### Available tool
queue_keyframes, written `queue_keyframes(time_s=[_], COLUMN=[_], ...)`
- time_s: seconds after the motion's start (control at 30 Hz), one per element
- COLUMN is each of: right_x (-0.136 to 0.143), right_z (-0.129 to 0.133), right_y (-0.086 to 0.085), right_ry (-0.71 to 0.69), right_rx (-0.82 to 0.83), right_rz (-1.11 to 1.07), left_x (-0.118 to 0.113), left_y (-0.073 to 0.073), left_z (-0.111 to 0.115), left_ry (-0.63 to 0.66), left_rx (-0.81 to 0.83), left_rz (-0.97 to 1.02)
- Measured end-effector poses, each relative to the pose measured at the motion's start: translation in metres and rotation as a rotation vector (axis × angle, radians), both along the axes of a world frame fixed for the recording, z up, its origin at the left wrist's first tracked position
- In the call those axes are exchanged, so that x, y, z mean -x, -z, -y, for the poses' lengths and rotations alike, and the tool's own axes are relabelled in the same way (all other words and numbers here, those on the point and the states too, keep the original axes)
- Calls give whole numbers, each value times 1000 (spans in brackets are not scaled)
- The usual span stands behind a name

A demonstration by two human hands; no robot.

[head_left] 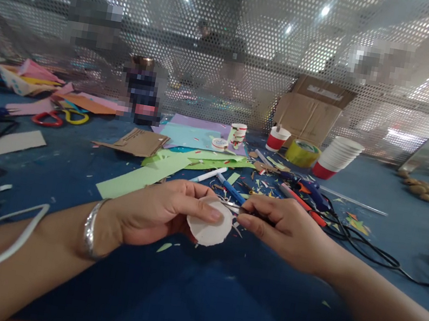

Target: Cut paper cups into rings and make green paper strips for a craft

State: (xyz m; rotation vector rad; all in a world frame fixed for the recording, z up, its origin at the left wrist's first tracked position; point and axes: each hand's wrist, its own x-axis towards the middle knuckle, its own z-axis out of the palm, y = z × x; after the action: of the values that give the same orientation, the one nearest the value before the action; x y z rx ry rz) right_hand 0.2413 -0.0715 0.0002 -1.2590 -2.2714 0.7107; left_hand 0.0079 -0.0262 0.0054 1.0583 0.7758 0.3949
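White disc (210, 224) sits pinched in the left grip (205, 215).

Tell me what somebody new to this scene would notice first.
Probably the two hands at the center: the left hand grips a round white disc, and the right hand holds scissors at its upper edge. Next, the bright litter of paper scraps on the blue table. Then the leaning stack of white cups beside the yellow tape roll, back on the right.
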Motion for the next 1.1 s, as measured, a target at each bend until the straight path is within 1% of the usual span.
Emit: queue_keyframes(time_s=[0.13,0.2,0.23,0.3,0.4,0.5,0.6,0.8,0.87,0.9,1.03,1.1], right_x=[0,0,0,0,2,5,11,18,19,19,17,16], right_z=[1,1,0,-2,-4,-4,-2,2,2,2,1,0], right_y=[-4,-4,-4,-1,4,8,8,6,5,6,8,9], right_ry=[-58,-65,-54,-6,70,101,108,107,110,108,96,121], right_rx=[28,50,73,140,246,305,335,345,339,341,365,338], right_rz=[-56,-100,-132,-231,-397,-491,-528,-540,-546,-553,-616,-633], left_x=[5,6,6,5,2,0,0,1,0,-1,-5,-5], left_y=[-4,-4,-3,-1,2,3,3,1,1,2,7,10], left_z=[-1,-2,-2,-1,1,3,6,15,16,16,14,12], left_ry=[112,113,93,29,-77,-141,-159,-124,-117,-112,-84,-104], left_rx=[36,14,-20,-128,-348,-561,-726,-975,-983,-955,-771,-720], left_rz=[42,51,51,41,-9,-90,-171,-316,-321,-312,-206,-162])
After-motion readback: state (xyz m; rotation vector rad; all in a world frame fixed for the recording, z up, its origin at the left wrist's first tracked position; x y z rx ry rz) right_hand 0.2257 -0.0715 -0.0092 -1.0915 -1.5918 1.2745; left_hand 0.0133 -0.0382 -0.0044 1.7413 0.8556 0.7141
